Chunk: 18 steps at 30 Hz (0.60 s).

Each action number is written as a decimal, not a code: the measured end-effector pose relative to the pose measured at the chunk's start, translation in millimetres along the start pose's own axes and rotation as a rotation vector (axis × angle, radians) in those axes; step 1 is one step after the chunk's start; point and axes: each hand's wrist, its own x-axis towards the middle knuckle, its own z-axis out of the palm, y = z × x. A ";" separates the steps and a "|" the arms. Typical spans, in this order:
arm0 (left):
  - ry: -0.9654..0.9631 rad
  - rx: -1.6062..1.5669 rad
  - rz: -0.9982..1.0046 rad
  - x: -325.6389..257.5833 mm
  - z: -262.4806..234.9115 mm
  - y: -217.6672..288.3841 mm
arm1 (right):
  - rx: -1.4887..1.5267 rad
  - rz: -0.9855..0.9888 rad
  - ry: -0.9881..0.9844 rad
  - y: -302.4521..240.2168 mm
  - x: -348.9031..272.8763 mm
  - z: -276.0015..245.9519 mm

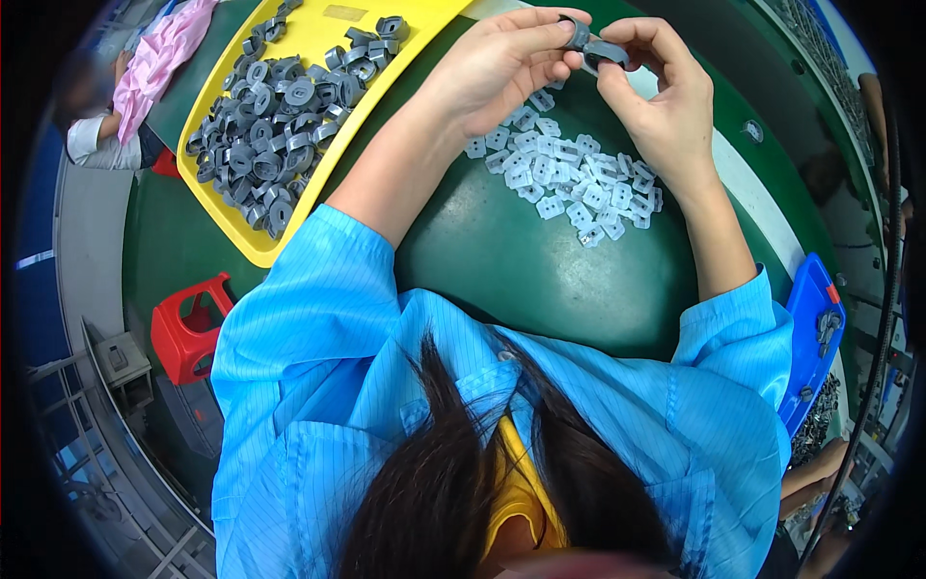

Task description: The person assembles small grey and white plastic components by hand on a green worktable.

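Observation:
Both my hands are raised over the far part of the green table (540, 280), fingertips close together. Pinched between the thumb and fingers of my left hand (497, 72) is a dark grey plastic part (577, 33). My right hand (670, 101) grips a rounded grey plastic piece (608, 54) by its thumb and fingers, right up against the left one. Whether the two are joined cannot be told. Under my hands lies a loose pile of small translucent white plastic pieces (569, 174). Left of my left forearm, a yellow tray (258, 249) carries many similar grey parts (262, 125).
A blue tray (803, 333) with a few grey parts stands by my right elbow, dark small parts beyond it. A red stool (188, 328) is at the left. Another person (96, 135) with pink cloth (164, 58) sits far left; other people's arms (815, 473) show at the right.

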 end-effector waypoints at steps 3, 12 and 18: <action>0.206 0.508 0.165 -2.4 -3.7 4.8 | 0.394 0.234 -0.051 -5.8 5.3 4.7; 0.409 0.868 0.343 3.4 -1.6 -3.2 | -0.503 0.260 0.120 91.6 6.3 -41.3; 0.349 0.543 0.335 21.0 -32.7 -11.3 | -0.110 0.171 -0.124 19.0 9.5 0.5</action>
